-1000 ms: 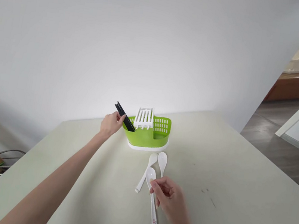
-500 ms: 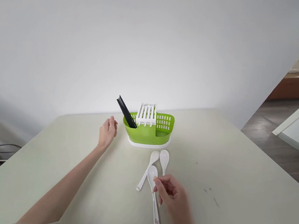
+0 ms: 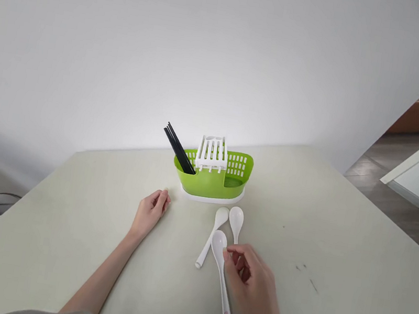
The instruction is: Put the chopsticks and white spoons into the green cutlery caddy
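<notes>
The left hand [image 3: 151, 213], loosely curled and empty, had let go of the black chopsticks [image 3: 179, 148], leaving them leaning in the green basket [image 3: 208, 185]; the right hand [image 3: 253, 282] touched or neared the white spoons [image 3: 219, 240], grip unclear.

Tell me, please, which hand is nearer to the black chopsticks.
Left. The left hand is just in front of the chopsticks, not touching them; the right hand is farther off, toward the viewer and to the right, beside the nearest spoon.
</notes>
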Motion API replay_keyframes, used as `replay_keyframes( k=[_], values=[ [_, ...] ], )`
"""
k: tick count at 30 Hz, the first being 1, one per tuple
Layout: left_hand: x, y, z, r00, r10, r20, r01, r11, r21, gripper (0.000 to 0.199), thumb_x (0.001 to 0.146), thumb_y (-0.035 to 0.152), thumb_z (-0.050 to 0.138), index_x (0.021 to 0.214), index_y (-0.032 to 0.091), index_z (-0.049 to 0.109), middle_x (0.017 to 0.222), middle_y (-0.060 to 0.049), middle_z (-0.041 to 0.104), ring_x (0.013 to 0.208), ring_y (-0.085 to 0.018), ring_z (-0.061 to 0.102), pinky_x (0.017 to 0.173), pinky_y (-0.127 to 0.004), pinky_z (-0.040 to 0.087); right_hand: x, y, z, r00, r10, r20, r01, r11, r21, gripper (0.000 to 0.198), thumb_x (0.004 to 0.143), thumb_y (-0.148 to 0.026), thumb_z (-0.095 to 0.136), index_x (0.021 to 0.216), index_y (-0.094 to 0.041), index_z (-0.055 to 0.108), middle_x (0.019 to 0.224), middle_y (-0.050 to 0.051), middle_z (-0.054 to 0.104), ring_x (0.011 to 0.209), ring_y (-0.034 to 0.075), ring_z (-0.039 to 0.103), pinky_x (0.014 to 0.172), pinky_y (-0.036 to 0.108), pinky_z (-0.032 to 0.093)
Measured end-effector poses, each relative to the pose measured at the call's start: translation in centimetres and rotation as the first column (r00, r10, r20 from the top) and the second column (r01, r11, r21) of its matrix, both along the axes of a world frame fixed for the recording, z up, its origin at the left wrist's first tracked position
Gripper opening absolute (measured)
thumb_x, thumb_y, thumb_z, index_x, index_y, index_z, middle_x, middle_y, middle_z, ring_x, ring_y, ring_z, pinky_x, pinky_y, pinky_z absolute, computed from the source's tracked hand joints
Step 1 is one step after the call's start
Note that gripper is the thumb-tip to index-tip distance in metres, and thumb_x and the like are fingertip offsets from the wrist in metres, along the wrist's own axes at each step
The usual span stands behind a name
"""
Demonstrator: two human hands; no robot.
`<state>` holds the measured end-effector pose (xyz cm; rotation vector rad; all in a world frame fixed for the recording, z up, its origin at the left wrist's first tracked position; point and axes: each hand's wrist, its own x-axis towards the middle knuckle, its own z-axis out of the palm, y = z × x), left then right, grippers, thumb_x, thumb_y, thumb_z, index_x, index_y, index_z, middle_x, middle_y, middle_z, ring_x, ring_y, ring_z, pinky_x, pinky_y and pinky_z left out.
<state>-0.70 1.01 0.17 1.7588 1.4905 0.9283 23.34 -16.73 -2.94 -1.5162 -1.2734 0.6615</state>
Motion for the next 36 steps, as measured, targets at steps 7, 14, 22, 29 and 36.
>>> replay_keyframes(
  k=[7, 14, 22, 29, 36],
  values=[
    [0.1, -0.1, -0.5, 0.994, -0.035, -0.102, 0.037, 0.999, 0.017, 0.050, 0.100, 0.062, 0.044, 0.074, 0.022, 0.057, 0.057, 0.004, 0.049, 0.052, -0.013, 0.040, 0.053, -0.027, 0.034, 0.0, 0.0, -0.7, 0.984, -0.138, 0.109, 0.140, 0.990, -0.008, 0.022, 0.098, -0.043, 0.057, 0.107, -0.025, 0.067, 0.091, 0.003, 0.062, 0.063, 0.015, 0.057, 0.059, 0.029, 0.052],
    [0.2, -0.3, -0.8, 0.982, -0.070, -0.174, 0.080, 0.996, 0.047, 0.049, 0.100, 0.060, 0.044, 0.074, 0.022, 0.059, 0.058, 0.003, 0.052, 0.053, -0.014, 0.043, 0.055, -0.027, 0.036, 0.3, 0.2, -1.4, 0.957, -0.230, 0.179, 0.240, 0.970, -0.036, 0.023, 0.094, -0.044, 0.058, 0.105, -0.026, 0.067, 0.095, 0.007, 0.063, 0.085, 0.024, 0.062, 0.069, 0.036, 0.052],
    [0.2, -0.4, -0.8, 0.980, -0.081, -0.181, 0.090, 0.995, 0.043, 0.048, 0.101, 0.058, 0.043, 0.073, 0.022, 0.059, 0.059, 0.003, 0.052, 0.054, -0.014, 0.043, 0.056, -0.027, 0.037, 0.5, 0.3, -2.8, 0.943, -0.204, 0.265, 0.232, 0.969, -0.081, 0.037, 0.089, -0.053, 0.066, 0.115, -0.026, 0.062, 0.095, 0.005, 0.069, 0.076, 0.024, 0.061, 0.074, 0.040, 0.050],
    [0.3, -0.6, -0.7, 0.981, -0.080, -0.178, 0.089, 0.995, 0.045, 0.048, 0.101, 0.058, 0.043, 0.073, 0.022, 0.059, 0.059, 0.003, 0.053, 0.054, -0.014, 0.044, 0.056, -0.027, 0.037, 0.0, 0.3, -2.3, 0.914, -0.233, 0.331, 0.276, 0.957, -0.090, 0.036, 0.091, -0.052, 0.062, 0.116, -0.026, 0.062, 0.093, 0.004, 0.071, 0.071, 0.023, 0.061, 0.072, 0.041, 0.047],
    [0.3, -0.7, -0.6, 0.979, -0.074, -0.191, 0.084, 0.995, 0.047, 0.049, 0.101, 0.058, 0.043, 0.072, 0.022, 0.060, 0.058, 0.003, 0.054, 0.053, -0.014, 0.044, 0.055, -0.027, 0.037, 0.0, 0.2, -2.1, 0.903, -0.243, 0.354, 0.287, 0.955, -0.077, 0.033, 0.095, -0.049, 0.052, 0.116, -0.027, 0.064, 0.089, 0.004, 0.073, 0.070, 0.024, 0.066, 0.065, 0.038, 0.046]
  ],
)
